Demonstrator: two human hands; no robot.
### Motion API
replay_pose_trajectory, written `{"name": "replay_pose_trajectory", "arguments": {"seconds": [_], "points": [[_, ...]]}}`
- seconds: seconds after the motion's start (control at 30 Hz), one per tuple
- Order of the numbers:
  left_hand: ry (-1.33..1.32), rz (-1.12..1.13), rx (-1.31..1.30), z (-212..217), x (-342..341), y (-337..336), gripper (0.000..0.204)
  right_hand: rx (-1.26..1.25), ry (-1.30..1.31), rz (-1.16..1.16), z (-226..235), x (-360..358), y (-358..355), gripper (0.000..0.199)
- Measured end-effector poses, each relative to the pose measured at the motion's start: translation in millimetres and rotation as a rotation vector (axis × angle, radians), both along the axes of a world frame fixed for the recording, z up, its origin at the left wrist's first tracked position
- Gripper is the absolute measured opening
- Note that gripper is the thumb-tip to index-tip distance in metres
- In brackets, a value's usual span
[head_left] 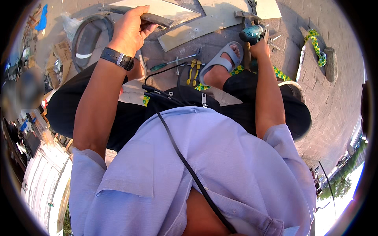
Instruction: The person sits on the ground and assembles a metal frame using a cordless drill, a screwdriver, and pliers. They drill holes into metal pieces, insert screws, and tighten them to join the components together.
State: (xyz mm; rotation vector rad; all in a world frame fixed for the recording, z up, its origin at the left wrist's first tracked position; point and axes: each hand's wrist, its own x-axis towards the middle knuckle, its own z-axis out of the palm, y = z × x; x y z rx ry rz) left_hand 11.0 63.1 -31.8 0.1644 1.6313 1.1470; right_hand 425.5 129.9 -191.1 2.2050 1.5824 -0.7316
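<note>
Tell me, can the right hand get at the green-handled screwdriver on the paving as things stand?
Probably not at once. The right hand grips a teal power drill, and the grey-sandalled foot lies between it and the green-handled screwdriver. The screwdriver itself lies uncovered.

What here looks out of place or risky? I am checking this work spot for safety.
Loose tools lie on the paving by the sandalled foot: a screwdriver and yellow pliers. The toes are bare near the teal drill in the right hand. The left hand grips a metal piece.
</note>
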Motion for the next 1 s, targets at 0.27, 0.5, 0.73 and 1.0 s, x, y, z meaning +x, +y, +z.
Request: {"name": "replay_pose_trajectory", "arguments": {"seconds": [0.27, 0.5, 0.73, 1.0], "points": [[-0.274, 0.3, -0.178, -21.4, 28.5, -46.2, 0.022, 0.283, 0.288, 0.195, 65.9, -70.7, -13.8, 0.055], [-0.363, 0.268, -0.204, -36.8, 52.0, -64.3, 0.025, 0.5, 0.88, 0.63, 88.4, -169.2, -83.8, 0.047], [0.004, -0.475, -0.103, -5.6, 48.3, -83.4, 0.042, 0.281, 0.964, 0.369, 66.8, -162.5, -66.5, 0.03], [1.366, -1.054, 0.569, -52.5, 28.9, -73.6, 0.023, 0.334, 0.965, 0.511, 63.6, -165.8, -60.6, 0.034]]}}
